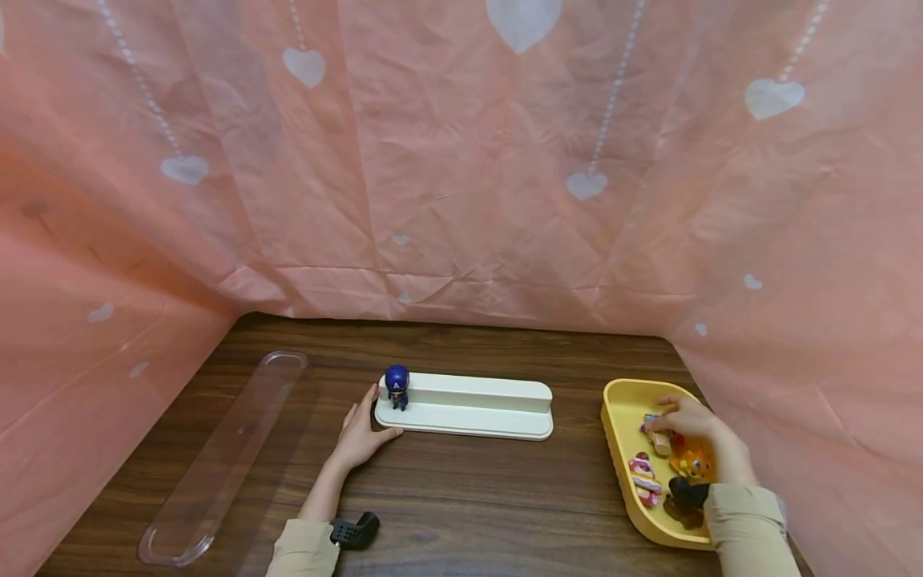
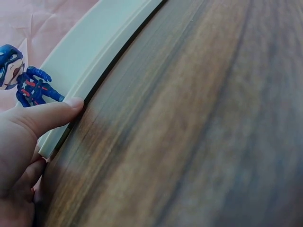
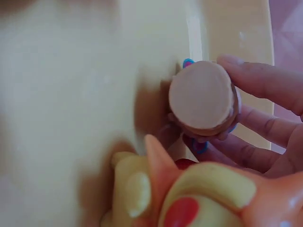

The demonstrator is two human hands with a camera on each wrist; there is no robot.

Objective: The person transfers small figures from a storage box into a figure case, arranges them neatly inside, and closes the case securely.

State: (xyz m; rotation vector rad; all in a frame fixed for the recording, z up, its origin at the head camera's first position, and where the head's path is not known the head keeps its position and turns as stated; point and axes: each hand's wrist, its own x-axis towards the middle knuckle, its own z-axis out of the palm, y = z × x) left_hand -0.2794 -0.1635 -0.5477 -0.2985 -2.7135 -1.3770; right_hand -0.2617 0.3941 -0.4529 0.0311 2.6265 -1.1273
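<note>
My left hand [image 1: 358,437] holds the left end of a white stepped display stand [image 1: 476,419], thumb on its front edge and fingers round the side. On the stand's left end stands a small figurine [image 1: 397,389] in a blue helmet marked "A", close to that thumb in the left wrist view. Over at the right, my right hand [image 1: 692,421] reaches into a yellow tray [image 1: 613,449]. Its thumb and fingers grip a figurine with a round tan base [image 3: 201,97]; the base faces the wrist camera, and most of the figurine's upper part is hidden.
Inside the tray lie a pink-and-white figurine [image 1: 644,481], an orange figurine [image 1: 692,462] and a dark brown one [image 1: 681,513]. A long clear plastic cover [image 1: 231,457] lies on the wooden table [image 1: 469,497] at the left. Pink cloth [image 1: 461,240] hangs around the back and sides.
</note>
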